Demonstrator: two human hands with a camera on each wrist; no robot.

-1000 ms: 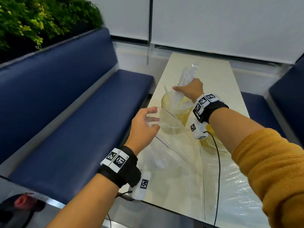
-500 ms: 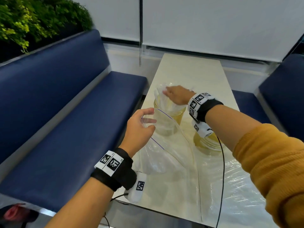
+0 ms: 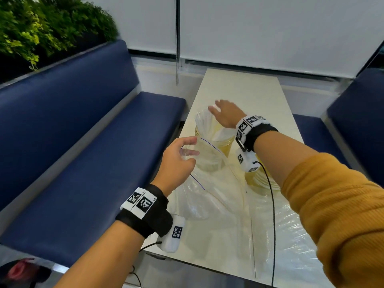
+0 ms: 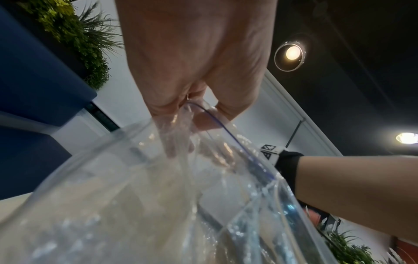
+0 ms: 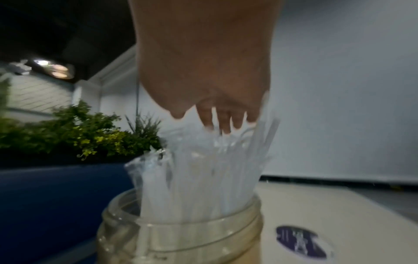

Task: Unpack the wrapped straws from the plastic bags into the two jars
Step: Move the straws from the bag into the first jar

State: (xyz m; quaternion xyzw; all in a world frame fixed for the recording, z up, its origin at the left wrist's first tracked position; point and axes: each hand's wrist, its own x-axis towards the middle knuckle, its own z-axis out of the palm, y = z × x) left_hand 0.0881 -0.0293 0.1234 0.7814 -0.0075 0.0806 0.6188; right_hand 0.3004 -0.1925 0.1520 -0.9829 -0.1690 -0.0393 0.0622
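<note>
two jars (image 3: 212, 140), one held bag (image 3: 207, 175)

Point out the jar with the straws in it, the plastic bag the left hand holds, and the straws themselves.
jar (image 5: 181, 237), right wrist view, on its clear front wall.
plastic bag (image 3: 209, 163), head view, on its clear side below the blue line.
straws (image 5: 199, 171), right wrist view, mid-bundle above the rim.

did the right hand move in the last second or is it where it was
Yes. The right hand gripped the straws high above the far jar; now it has dropped and lies flat on their tops.
</note>
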